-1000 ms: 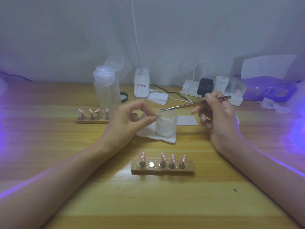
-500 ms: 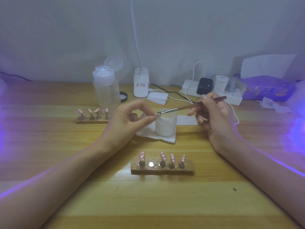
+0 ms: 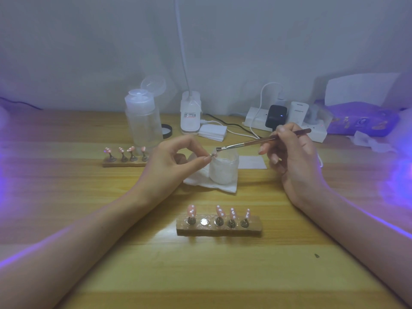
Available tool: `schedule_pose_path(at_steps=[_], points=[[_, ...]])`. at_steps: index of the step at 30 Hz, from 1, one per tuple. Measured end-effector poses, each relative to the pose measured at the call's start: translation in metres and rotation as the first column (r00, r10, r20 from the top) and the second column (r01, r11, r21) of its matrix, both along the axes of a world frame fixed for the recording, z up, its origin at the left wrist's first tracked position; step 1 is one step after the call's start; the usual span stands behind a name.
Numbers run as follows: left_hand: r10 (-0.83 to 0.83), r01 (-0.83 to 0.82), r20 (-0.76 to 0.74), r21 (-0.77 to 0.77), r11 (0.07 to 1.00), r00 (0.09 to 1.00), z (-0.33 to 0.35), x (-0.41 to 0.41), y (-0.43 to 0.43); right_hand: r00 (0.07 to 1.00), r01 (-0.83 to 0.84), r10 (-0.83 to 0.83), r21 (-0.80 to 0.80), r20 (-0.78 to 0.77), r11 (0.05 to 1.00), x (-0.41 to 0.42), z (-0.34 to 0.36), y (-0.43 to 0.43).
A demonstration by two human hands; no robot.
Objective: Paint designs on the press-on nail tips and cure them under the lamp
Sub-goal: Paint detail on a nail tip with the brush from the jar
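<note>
Closest to me on the tabletop (image 3: 133, 264) sits a wooden holder (image 3: 254, 227) carrying four pink, white-dotted nail tips (image 3: 219, 211); its second slot shows a bare metal disc. It has not shifted since half a second ago. Beyond it, my left hand (image 3: 176, 161) has thumb and forefinger pinched together on a single nail tip (image 3: 213, 155), held just beside the rim of a frosted jar (image 3: 224, 170) that stands on a white tissue (image 3: 211, 185). My right hand (image 3: 294, 161) has its fingers clamped round a brush (image 3: 256, 142). Half a second ago the bristles met the pinched tip; now they sit slightly up and to the right of it, over the jar's rim, with a small gap. Farther left, a second holder (image 3: 124, 163) bears four more tips. At the back stand a clear pump bottle (image 3: 143, 121), a white lamp base (image 3: 190, 114) and a power strip (image 3: 316, 132).
</note>
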State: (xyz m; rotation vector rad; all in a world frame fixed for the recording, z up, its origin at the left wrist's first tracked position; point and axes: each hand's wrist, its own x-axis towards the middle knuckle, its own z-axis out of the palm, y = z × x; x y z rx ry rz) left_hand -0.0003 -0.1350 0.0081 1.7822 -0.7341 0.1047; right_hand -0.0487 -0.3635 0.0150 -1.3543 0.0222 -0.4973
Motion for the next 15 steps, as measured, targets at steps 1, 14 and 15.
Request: schedule_pose_path(at_steps=[1,14,15], points=[[-0.003,0.003,-0.004,-0.004,1.0,1.0,0.0,0.0,-0.0003,1.0,-0.018,0.019,-0.017,0.015,1.0,-0.0006,0.0001,0.0005],[-0.012,0.012,-0.009,-0.007,1.0,1.0,-0.0004,-0.0001,-0.0001,1.0,-0.001,0.001,-0.057,-0.014,0.998,-0.0009,-0.0003,0.0024],[-0.011,0.011,-0.01,-0.008,1.0,1.0,-0.0005,0.0,-0.0002,1.0,0.014,-0.015,-0.048,-0.026,0.999,-0.0003,-0.0004,0.0018]])
